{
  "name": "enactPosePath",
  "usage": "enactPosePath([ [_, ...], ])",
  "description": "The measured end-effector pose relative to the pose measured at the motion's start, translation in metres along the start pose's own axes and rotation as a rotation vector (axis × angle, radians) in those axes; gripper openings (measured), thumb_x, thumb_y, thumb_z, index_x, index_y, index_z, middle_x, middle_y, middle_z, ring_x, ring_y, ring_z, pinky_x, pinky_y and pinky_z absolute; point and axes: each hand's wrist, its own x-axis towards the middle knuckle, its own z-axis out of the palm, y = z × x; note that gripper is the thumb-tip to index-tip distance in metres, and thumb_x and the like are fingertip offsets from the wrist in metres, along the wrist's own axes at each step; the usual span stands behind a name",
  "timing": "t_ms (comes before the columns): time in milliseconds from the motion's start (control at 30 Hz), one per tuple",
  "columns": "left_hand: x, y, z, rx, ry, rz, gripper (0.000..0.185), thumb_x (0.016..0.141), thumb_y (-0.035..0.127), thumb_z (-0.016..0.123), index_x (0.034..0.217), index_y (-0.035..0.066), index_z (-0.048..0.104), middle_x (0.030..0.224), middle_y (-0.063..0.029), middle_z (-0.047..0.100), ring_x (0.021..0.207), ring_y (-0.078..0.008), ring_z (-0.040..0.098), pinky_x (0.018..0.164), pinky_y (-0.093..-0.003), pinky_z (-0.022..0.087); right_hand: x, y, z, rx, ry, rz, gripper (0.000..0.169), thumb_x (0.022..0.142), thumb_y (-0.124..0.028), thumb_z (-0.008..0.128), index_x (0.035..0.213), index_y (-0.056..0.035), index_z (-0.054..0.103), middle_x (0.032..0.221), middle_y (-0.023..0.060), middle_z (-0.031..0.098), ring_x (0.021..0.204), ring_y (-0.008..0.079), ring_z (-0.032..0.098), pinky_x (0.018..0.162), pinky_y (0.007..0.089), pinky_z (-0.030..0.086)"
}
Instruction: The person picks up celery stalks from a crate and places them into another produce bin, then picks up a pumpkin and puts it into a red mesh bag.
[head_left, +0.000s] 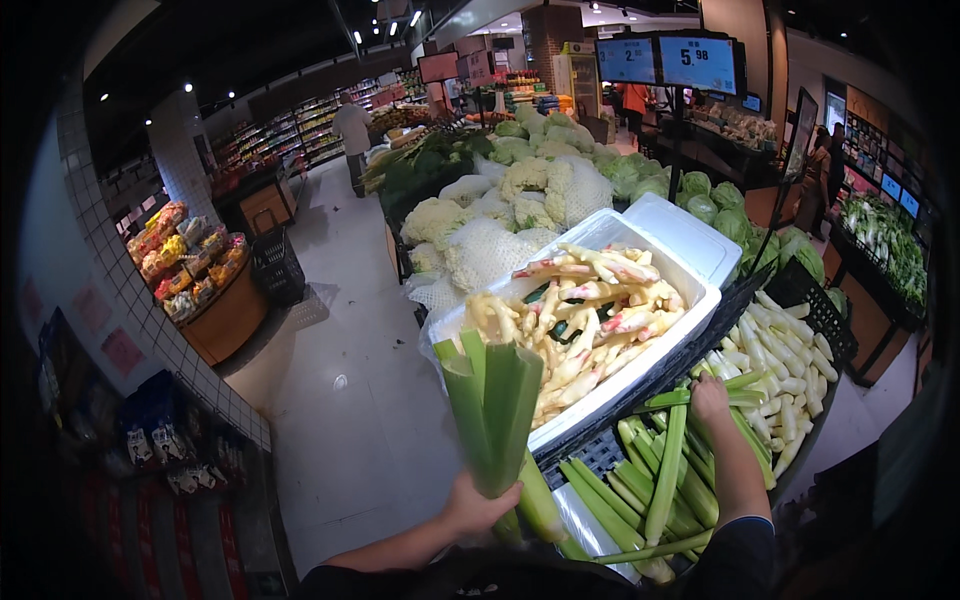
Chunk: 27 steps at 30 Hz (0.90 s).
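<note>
My left hand (480, 504) grips a bundle of thick green vegetable stalks (495, 416), held upright with cut ends on top. Farther right, my right hand (709, 397) is closed around a green stalk (667, 400) lying across the pile; its fingers are partly hidden. Below it, more green stalks (675, 472) lie loose in a black plastic crate (585, 454). Beside them is a heap of pale, peeled stems (784, 360), probably water bamboo shoots. Beyond the crate, a white foam box (675, 274) holds young ginger (577, 330) with pink tips.
Netted cauliflower (495, 255) and cabbages (727, 214) are heaped behind the foam box. A foam lid (686, 236) leans by the cabbages. Price screens (667, 61) stand on a pole (676, 142). An aisle floor (352, 360) runs on the left, with a person (351, 135) farther off.
</note>
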Motion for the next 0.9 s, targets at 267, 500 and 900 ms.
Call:
enactPosePath([
  [267,-0.008,0.004,0.0,-0.106,-0.066,0.022,0.022,0.073,0.0,0.064,0.093,-0.001,0.054,0.091,-0.0075,0.059,0.085,-0.0177,0.06,0.075,-0.0307,0.048,0.012,-0.007,0.009,-0.092,-0.073,0.151,0.017,0.07,-0.014,0.051,0.076,-0.0074,0.065,0.089,0.0127,0.058,0.086,0.025,0.057,0.083,0.0396,0.038],
  [500,-0.006,-0.03,-0.02,-0.149,-0.064,0.063,0.018,0.075,-0.01,0.056,0.09,-0.003,0.048,0.087,-0.0094,0.054,0.092,-0.0338,0.06,0.075,-0.0384,0.05,-0.051,-0.009,-0.105,0.201,0.171,0.087,0.023,0.056,-0.003,0.059,0.079,-0.005,0.058,0.08,0.0117,0.057,0.084,0.0276,0.055,0.083,0.0411,0.039],
  [900,0.078,-0.036,0.144,0.074,-0.505,0.372,0.034,0.071,0.007,0.063,0.103,0.001,0.056,0.099,-0.0113,0.062,0.093,-0.0216,0.059,0.084,-0.0275,0.044,-0.132,0.064,-0.258,1.387,1.121,0.487,0.013,0.079,-0.013,0.065,0.085,-0.0068,0.055,0.067,-0.0023,0.053,0.055,0.0056,0.046,0.05,0.021,0.037],
])
